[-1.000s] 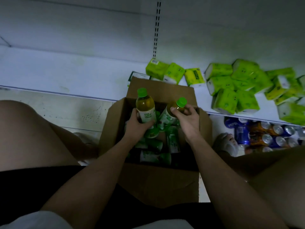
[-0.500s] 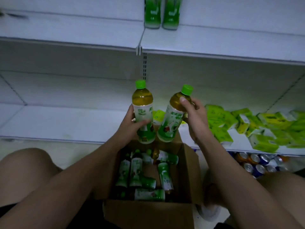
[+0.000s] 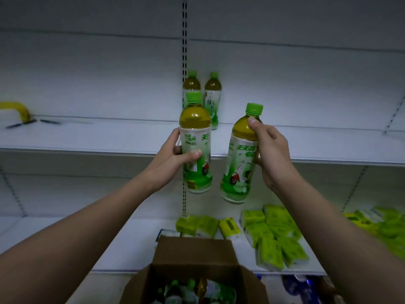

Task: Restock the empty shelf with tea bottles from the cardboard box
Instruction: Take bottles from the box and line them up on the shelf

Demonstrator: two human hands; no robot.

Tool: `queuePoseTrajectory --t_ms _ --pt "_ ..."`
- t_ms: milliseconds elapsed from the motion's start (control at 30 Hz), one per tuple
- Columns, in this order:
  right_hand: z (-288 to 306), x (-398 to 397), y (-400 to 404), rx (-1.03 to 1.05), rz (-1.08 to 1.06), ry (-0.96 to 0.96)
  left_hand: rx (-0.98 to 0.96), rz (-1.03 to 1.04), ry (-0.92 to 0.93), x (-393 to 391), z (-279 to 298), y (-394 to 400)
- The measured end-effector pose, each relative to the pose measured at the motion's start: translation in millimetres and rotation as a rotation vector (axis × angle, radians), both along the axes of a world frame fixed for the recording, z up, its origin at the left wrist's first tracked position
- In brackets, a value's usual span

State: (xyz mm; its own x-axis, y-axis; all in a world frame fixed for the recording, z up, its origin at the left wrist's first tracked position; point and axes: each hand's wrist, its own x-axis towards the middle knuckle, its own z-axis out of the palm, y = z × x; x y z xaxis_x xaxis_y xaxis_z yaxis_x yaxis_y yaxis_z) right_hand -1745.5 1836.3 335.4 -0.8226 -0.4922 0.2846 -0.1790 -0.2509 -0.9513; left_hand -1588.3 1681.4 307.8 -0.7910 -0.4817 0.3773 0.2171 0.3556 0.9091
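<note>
Wide free shelf (image 3: 87, 137) beside two standing bottles (image 3: 213, 99); left hand (image 3: 173, 159) and right hand (image 3: 270, 154) each grip a raised tea bottle (image 3: 195, 150).

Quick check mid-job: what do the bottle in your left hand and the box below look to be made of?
Green-capped tea bottle in the left hand: apparently clear plastic, glossy, amber liquid showing through, with a white-and-green printed sleeve. Brown box: matte corrugated cardboard by its folded flaps, though the edges are too dim to confirm.

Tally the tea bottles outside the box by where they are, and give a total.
Held in the left hand: 1 bottle
Held in the right hand: 1 bottle
Standing on the shelf: 2 bottles
Total: 4
</note>
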Motion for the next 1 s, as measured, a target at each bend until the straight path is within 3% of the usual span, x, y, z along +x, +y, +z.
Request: queuePoseTrajectory --t_ms 433,1000 --pt "76.5 -63.5 -28.4 -0.048 -0.037 0.102 -0.029 0.038 -0.001 -73.6 77.1 -26.2" --pt "51.2 -152.1 -78.6 -0.074 0.051 0.114 0.125 0.070 -0.066 -176.1 49.2 -70.0"
